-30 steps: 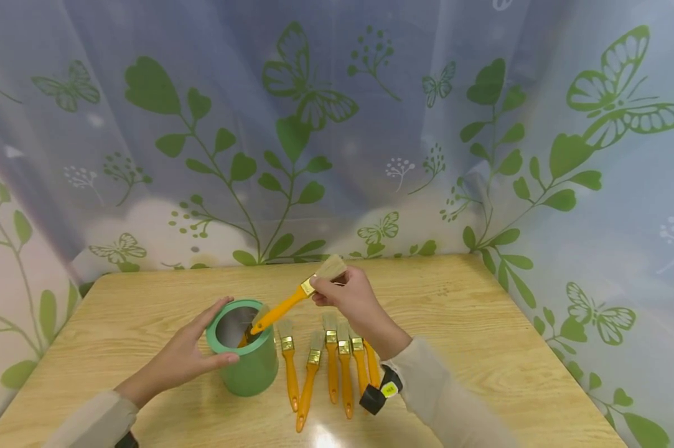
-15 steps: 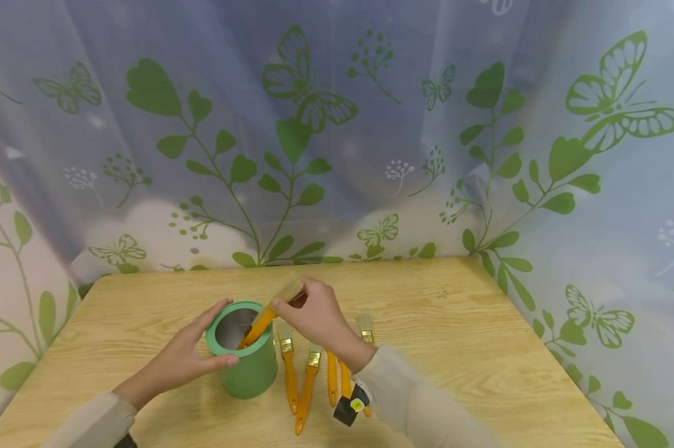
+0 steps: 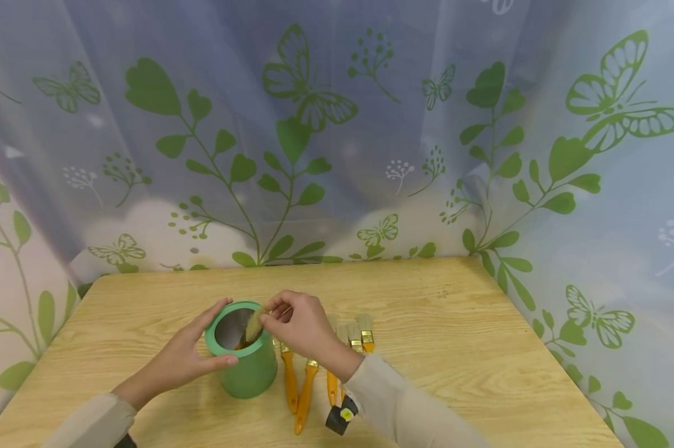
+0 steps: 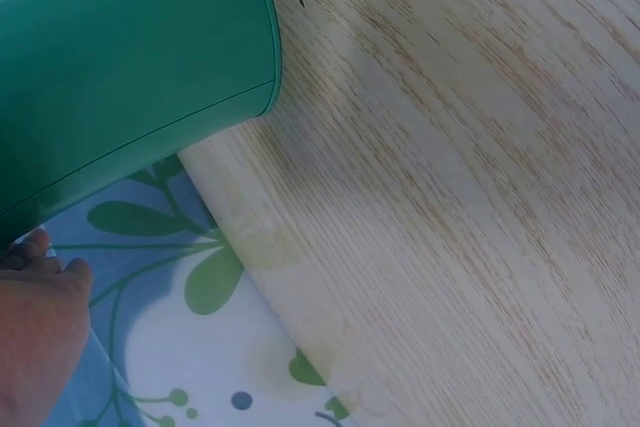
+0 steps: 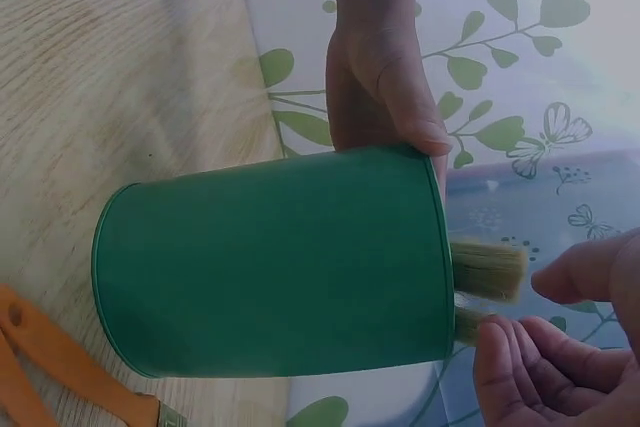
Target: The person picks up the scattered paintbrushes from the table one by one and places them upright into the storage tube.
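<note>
A green can [image 3: 248,373] stands upright on the table. My left hand [image 3: 185,356] holds it at the rim, with the thumb on the near side and the fingers on the far side. Two paintbrushes are in the can; in the right wrist view their pale bristles stick out, one paintbrush [image 5: 490,269] higher in the picture than the other paintbrush [image 5: 470,326]. My right hand [image 3: 300,323] is at the can's mouth beside these bristles. Its thumb and fingers are apart in the right wrist view, gripping neither brush; the fingertips are close to the lower bristles.
Several paintbrushes with orange handles, such as this paintbrush [image 3: 305,401], lie on the wooden table [image 3: 437,361] right of the can, partly hidden by the right forearm. A curtain [image 3: 337,124] printed with leaves and butterflies hangs behind the table.
My right hand has moved left and down to the can, lowering a paintbrush handle-first into it, and its fingers have let go. The left hand has stayed on the can.
</note>
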`<control>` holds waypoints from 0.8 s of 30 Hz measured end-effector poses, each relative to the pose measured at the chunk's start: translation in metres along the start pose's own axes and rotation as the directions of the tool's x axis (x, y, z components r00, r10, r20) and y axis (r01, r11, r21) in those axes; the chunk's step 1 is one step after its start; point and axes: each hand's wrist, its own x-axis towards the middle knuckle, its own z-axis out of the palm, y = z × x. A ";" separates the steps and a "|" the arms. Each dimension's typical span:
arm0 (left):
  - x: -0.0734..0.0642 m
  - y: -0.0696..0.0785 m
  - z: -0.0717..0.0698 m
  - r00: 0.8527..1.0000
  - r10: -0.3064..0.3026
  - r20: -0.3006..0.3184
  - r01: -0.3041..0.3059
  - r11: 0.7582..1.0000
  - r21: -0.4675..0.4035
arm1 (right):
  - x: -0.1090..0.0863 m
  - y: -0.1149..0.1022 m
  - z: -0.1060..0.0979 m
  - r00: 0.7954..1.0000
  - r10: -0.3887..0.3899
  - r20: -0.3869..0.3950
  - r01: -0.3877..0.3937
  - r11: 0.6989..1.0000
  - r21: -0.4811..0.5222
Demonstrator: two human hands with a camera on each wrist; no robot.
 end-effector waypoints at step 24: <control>0.000 0.001 0.001 1.000 -0.004 -0.008 0.005 1.000 0.021 | -0.013 0.061 -0.058 0.971 0.241 0.001 -0.237 0.954 0.183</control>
